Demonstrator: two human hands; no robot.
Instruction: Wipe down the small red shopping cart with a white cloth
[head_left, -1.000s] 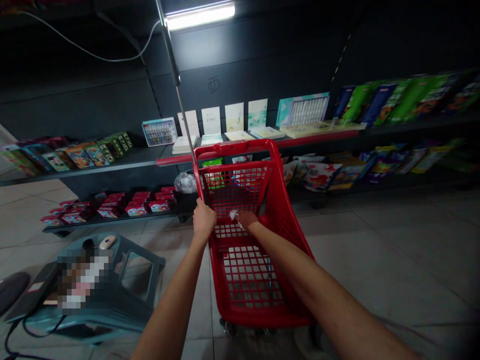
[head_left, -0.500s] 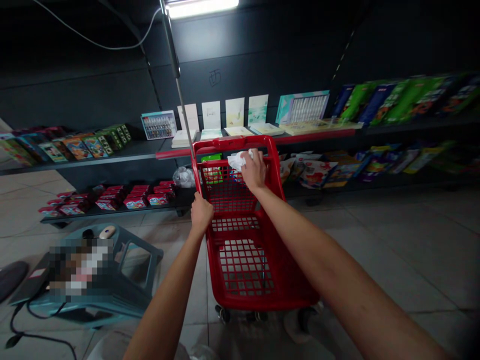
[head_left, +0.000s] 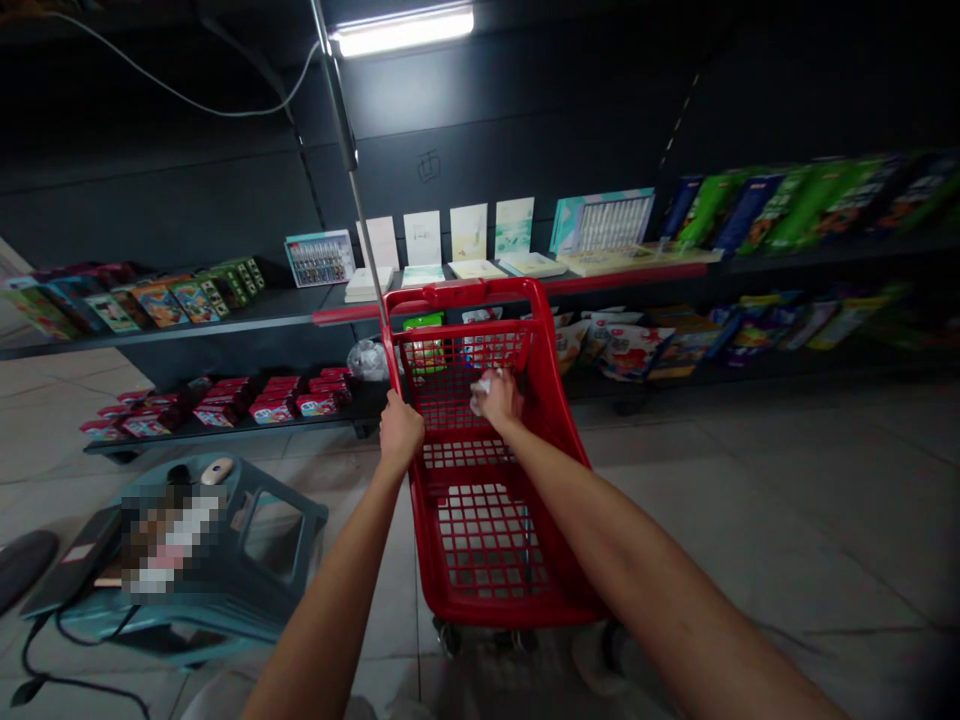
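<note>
Your two hands: left hand (head_left: 402, 432) on one red cart (head_left: 480, 608), right hand (head_left: 502, 398) with one white cloth (head_left: 479, 394). Beyond your grip: four upright booklets (head_left: 470, 232), two boxed sets (head_left: 611, 220). Left of grip: one blue-grey stool (head_left: 244, 588).

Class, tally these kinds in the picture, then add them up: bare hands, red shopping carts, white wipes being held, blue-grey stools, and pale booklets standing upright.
Bare hands: 2
Red shopping cart: 1
White wipe: 1
Blue-grey stool: 1
Upright booklets: 4
Total: 9
</note>
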